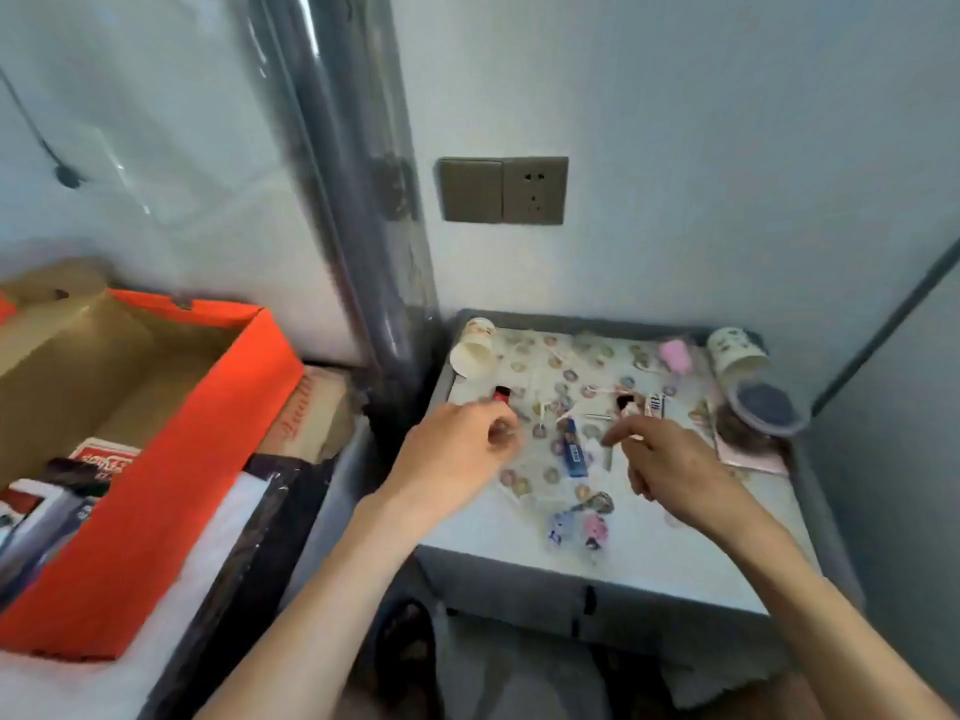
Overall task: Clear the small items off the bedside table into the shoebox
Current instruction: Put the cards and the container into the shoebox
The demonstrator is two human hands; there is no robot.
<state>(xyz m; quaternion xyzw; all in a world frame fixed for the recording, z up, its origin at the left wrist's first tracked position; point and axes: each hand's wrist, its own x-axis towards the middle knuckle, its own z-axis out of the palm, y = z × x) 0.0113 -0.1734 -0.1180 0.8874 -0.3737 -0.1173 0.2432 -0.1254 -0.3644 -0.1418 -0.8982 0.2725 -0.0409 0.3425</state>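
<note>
The orange shoebox [171, 439] lies open on the bed at the left, with a few packets inside. The bedside table [649, 558] stands at the right, strewn with small items. My left hand [457, 449] hovers over its left part, fingers curled, just in front of a small red item [502, 393]; blur hides whether it holds anything. My right hand [670, 465] is over the table's middle, fingers curled and pointing left toward a small pink-white item [627, 407]. A blue lighter-like packet [573, 449] lies between the hands. Two small figure charms [576, 530] rest near the front.
Paper cups lie tipped at the table's back left [474, 350] and back right [737, 350]. A pink bottle [675, 354] and a lidded tub [768, 410] sit at the back right. A wall socket [503, 190] is above. A grey post [363, 200] separates bed and table.
</note>
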